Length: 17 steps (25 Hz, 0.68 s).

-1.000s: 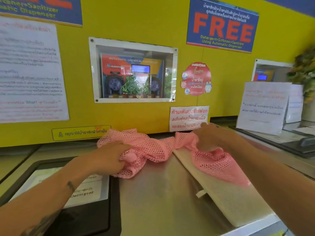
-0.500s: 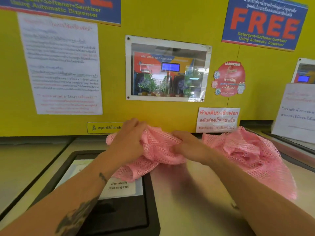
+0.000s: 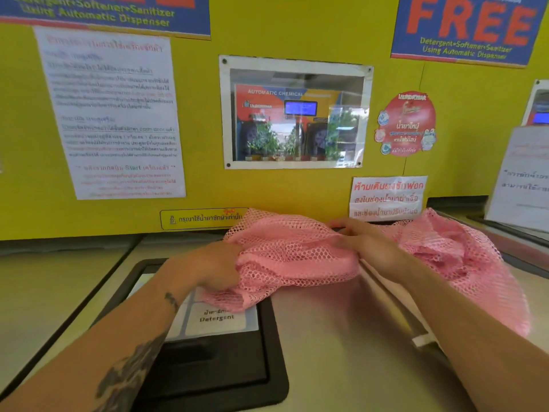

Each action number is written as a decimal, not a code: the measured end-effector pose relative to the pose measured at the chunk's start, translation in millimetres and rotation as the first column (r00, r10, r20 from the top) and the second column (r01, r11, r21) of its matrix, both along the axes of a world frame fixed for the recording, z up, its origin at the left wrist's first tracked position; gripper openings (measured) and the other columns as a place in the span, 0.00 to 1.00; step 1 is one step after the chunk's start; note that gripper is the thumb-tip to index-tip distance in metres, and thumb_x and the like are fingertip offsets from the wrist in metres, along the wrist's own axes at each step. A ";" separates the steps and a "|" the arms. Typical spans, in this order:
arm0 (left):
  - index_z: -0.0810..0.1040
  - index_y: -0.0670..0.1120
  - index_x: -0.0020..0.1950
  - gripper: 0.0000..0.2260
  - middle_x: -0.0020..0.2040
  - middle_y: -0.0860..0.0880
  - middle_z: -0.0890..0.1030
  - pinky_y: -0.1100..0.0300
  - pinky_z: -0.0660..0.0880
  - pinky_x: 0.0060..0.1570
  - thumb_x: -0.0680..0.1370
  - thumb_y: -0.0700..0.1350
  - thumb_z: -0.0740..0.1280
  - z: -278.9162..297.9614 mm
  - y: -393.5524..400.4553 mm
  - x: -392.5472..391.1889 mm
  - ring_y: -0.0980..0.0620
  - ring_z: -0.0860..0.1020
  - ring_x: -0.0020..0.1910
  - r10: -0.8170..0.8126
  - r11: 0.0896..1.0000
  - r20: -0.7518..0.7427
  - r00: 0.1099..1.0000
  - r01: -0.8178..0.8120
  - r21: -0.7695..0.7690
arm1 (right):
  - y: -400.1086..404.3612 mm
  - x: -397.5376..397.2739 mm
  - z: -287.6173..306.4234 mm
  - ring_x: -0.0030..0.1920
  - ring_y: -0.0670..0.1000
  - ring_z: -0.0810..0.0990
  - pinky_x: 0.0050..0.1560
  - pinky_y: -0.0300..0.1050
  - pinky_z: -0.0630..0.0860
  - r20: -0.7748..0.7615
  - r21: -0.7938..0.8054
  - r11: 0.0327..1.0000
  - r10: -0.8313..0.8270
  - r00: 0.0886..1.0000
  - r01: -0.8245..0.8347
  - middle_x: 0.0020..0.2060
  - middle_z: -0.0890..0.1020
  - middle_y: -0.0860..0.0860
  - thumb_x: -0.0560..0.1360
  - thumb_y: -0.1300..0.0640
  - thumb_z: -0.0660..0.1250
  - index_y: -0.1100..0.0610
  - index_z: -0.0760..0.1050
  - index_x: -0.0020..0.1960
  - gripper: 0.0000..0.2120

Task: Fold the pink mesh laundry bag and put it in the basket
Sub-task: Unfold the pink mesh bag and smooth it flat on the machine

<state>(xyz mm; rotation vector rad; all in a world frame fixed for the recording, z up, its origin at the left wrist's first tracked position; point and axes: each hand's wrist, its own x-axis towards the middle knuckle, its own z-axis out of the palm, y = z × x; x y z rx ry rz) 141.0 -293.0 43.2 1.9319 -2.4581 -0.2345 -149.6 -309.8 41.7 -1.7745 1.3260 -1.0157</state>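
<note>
From the head view, the pink mesh laundry bag (image 3: 297,257) lies crumpled on the grey bench (image 3: 341,337) against the yellow wall (image 3: 202,114); the left hand (image 3: 208,266) has its fingers closed on the bag's left end, over the black detergent tray (image 3: 214,367); the right hand (image 3: 368,248) pinches the bag's middle; no basket shows.
</note>
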 end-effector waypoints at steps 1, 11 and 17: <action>0.69 0.52 0.70 0.24 0.61 0.47 0.79 0.51 0.77 0.56 0.74 0.41 0.62 5.2 4.4 -0.6 0.49 0.78 0.53 0.010 1.000 -0.003 1.000 -0.010 -0.012 | 1.7 1.1 -2.4 0.58 0.51 0.80 0.61 0.54 0.74 -0.032 0.067 0.995 0.079 0.996 -0.076 0.58 0.82 0.48 0.68 0.48 0.73 0.46 0.78 0.63 0.23; 0.79 0.59 0.59 0.22 0.49 0.53 0.85 0.53 0.75 0.55 0.69 0.65 0.70 71.2 53.8 19.6 0.55 0.83 0.49 -0.027 0.977 -0.566 0.824 0.141 0.159 | 15.8 14.7 14.0 0.49 0.58 0.83 0.52 0.54 0.74 0.487 0.136 0.944 0.202 0.850 -0.302 0.47 0.84 0.62 0.63 0.64 0.67 0.54 0.70 0.65 0.30; 0.63 0.58 0.75 0.31 0.74 0.52 0.66 0.49 0.65 0.70 0.74 0.63 0.65 4.1 26.4 -13.7 0.47 0.68 0.71 -0.067 0.992 -0.221 0.973 0.089 0.088 | 12.5 31.0 1.7 0.55 0.50 0.75 0.44 0.40 0.71 -0.089 -0.090 0.988 -0.134 0.987 0.126 0.60 0.74 0.51 0.72 0.59 0.70 0.52 0.68 0.66 0.23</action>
